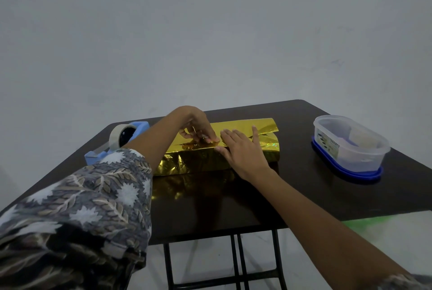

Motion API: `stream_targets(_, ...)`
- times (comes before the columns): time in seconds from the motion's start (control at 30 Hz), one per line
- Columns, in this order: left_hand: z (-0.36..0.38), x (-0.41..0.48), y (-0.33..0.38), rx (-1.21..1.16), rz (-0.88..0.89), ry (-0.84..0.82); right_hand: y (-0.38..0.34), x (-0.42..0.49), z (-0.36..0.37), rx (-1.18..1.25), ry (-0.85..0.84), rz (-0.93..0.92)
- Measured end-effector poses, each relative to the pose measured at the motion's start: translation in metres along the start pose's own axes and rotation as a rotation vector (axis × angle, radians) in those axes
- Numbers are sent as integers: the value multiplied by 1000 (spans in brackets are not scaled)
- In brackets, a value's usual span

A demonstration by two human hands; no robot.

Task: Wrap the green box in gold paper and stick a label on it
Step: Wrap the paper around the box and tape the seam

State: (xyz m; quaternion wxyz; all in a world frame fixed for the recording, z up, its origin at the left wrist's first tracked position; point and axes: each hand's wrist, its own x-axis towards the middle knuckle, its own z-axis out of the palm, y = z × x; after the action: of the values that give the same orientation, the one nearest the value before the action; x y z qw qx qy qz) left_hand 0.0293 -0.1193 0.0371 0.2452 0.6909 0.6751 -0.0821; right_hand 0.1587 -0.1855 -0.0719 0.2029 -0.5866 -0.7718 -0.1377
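Shiny gold paper [201,161] covers a long box lying across the middle of the dark table [304,191]; none of the green box shows. My left hand [198,126] comes down from above and its fingertips press on the paper seam on top of the box. My right hand [240,147] lies flat on the top, fingers straight, holding the paper down just right of the left fingertips. A loose gold flap [257,124] sticks out at the far right end. No label is in sight.
A blue tape dispenser [121,142] with a roll of tape stands at the table's left, behind my left arm. A clear plastic tub [350,147] on a blue lid sits at the right. Behind the table is a plain wall.
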Motion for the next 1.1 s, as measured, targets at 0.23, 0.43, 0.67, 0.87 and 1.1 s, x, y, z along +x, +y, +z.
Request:
stream_targets(0.23,-2,-6,10,176,-74,-44,2,0,4,-7,-4,-9)
stream_targets(0.43,-2,-7,14,238,-116,-93,2,0,4,-6,-9,-20)
stream_targets(0.67,0,-3,-6,172,-174,-71,4,0,4,17,-13,-33)
stream_targets(0.87,-4,-9,-18,170,-226,-70,3,-2,2,0,-13,-36)
stream_targets(1.1,-20,-15,-34,43,-190,30,6,-1,3,18,-20,-34)
